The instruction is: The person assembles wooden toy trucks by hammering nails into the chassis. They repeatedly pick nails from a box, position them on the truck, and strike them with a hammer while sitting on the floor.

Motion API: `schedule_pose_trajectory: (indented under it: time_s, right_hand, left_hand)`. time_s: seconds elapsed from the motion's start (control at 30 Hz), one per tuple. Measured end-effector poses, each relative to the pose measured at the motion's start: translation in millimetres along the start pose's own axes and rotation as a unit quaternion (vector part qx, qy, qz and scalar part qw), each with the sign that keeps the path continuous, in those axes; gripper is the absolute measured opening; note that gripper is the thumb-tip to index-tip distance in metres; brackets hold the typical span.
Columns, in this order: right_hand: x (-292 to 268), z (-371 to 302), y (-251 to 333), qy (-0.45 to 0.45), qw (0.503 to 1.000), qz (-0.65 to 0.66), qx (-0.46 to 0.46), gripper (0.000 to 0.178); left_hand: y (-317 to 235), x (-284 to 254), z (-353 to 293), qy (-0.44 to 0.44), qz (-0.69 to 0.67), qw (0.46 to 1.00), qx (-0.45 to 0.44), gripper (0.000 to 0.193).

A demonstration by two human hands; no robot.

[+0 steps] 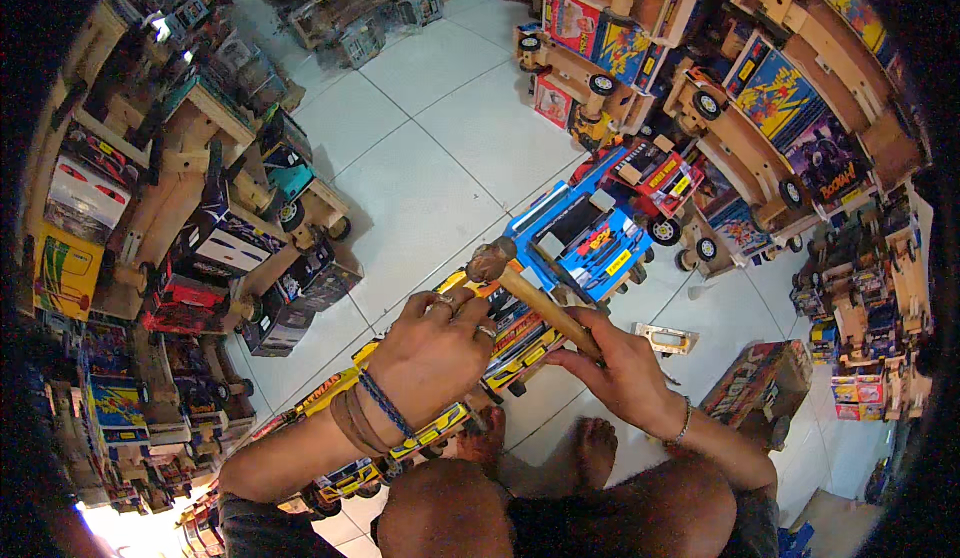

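My right hand (628, 378) is closed round the wooden handle of a hammer (545, 310). The hammer's worn, rusty-looking head is up by my left knuckles, above a row of toy trucks. My left hand (432, 346) bends its fingers down over a yellow toy truck (430, 436), with rings and wristbands showing. Its fingertips are hidden, so what they pinch cannot be made out. Just beyond the hammer lies a blue toy truck (600, 243) with a dark panel on top. A red toy truck (655, 180) adjoins its far right end.
Wooden toy trucks with wheels (705, 106) are stacked high on the right. More stacked toy trucks (235, 243) line the left. A small pale wooden frame (665, 339) and a box-bodied truck (765, 383) rest on the tiled floor (420, 158) right of my bare feet (595, 450).
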State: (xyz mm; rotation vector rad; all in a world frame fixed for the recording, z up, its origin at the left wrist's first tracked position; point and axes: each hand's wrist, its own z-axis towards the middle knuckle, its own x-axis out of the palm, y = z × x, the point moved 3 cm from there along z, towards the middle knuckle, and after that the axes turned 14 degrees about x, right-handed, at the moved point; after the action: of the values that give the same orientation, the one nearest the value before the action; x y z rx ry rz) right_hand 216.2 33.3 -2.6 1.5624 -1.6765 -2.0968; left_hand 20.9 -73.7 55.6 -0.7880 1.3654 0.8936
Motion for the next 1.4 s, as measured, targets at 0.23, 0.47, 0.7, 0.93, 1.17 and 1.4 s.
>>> schedule_pose_trajectory:
  time_s: [0.23,0.47,0.7,0.93,1.17,1.4]
  right_hand:
    - [0,-5,-3,0.001,0.999,0.013,0.031,0.041]
    - [4,1,-4,-0.02,1.0,0.024,-0.002,0.038]
    - [4,3,-3,-0.023,0.999,0.025,0.007,0.039]
    - [4,6,0,-0.025,0.999,0.038,0.019,0.039]
    - [5,8,3,-0.044,0.998,0.045,0.015,0.038]
    - [6,7,3,-0.057,0.997,0.049,0.005,0.037]
  left_hand:
    - [-10,-1,4,0.0,0.051,0.998,-0.037,0.015]
    - [-11,7,-4,-0.084,-0.026,0.986,-0.14,0.014]
    - [-6,9,-12,-0.159,-0.125,0.971,-0.13,0.02]
    - [-5,10,-22,-0.143,-0.182,0.959,-0.163,0.022]
    - [4,11,-34,-0.093,-0.207,0.967,-0.117,0.039]
    - [15,14,-30,-0.117,-0.235,0.96,-0.097,0.039]
